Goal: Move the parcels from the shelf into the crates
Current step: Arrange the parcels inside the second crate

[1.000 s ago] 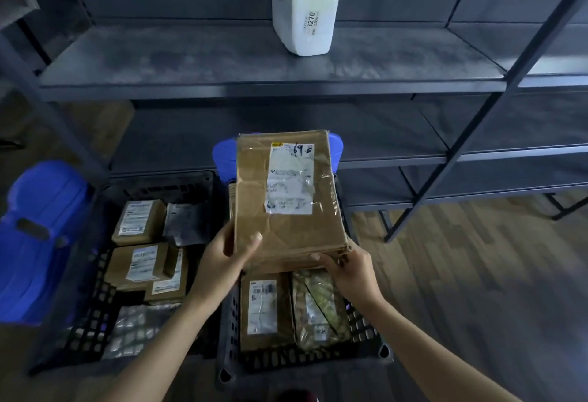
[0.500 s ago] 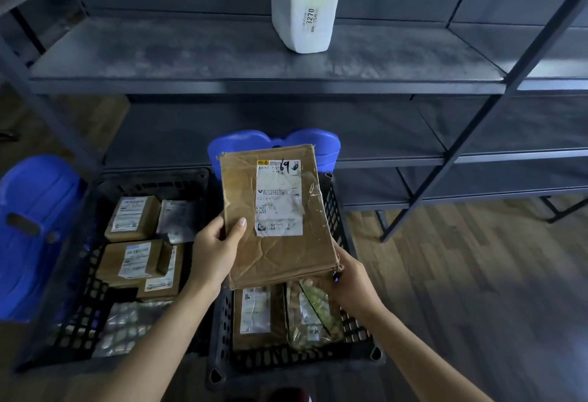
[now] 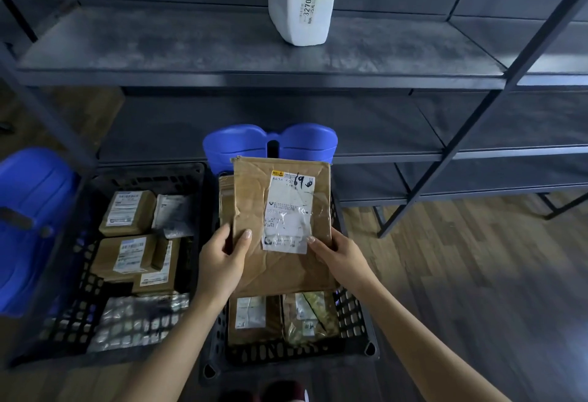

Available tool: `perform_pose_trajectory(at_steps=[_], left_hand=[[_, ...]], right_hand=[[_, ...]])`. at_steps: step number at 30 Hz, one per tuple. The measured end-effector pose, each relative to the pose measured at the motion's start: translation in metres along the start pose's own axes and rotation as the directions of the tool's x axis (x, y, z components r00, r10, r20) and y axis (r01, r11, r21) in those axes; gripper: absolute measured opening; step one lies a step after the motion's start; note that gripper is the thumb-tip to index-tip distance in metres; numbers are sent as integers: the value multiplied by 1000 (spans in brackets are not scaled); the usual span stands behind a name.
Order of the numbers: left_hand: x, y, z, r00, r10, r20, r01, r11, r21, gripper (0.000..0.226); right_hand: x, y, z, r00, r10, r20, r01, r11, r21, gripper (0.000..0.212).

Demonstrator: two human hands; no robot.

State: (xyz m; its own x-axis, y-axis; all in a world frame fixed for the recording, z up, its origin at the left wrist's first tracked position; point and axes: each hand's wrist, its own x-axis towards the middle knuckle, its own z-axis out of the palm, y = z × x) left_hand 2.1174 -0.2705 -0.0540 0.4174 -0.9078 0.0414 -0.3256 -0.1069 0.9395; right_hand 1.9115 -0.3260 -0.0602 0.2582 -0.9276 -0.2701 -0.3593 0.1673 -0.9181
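The flat brown parcel (image 3: 283,220), its label facing up, is held tilted over the right crate (image 3: 356,315), not yet in it. The left hand (image 3: 219,261) grips its left edge, thumb laid on the front. The right hand (image 3: 340,258) holds the right edge, thumb tip on the corner of the label. A second brown packet (image 3: 226,201) shows just behind the left edge; I cannot tell whether it is held too or stands in the crate.

Below, two parcels (image 3: 251,315) already lie in the near end of that crate. To set this one down well, I would keep both hands on the edges, lower it flat or lean it against the far wall, and let go only once it rests, so it does not slide onto the floor. It looks light and a bit floppy, so a two-sided hold suits it.

The left crate (image 3: 76,293) beside it holds several boxes (image 3: 127,214). Up on the shelf (image 3: 191,48) one white parcel (image 3: 302,0) is left to fetch. A blue stool (image 3: 270,144) stands behind the crates.
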Motion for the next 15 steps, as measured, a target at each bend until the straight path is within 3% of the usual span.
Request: perform_pose_trajectory(at_steps=[4,8,15], left_hand=[[0,-11,-4,999,7,49,-10,998,70,27],[-3,-24,-4,995,-55,88,41,988,147,46],[-2,-29,-3,992,-96,79,86,990,115,48]], right_hand=[[-5,9,5,1000,-10,-14,9,995,-101,8],[-6,17,11,999,-25,-29,21,989,-148,13],[-3,21,13,999,12,-43,-17,992,-124,16]])
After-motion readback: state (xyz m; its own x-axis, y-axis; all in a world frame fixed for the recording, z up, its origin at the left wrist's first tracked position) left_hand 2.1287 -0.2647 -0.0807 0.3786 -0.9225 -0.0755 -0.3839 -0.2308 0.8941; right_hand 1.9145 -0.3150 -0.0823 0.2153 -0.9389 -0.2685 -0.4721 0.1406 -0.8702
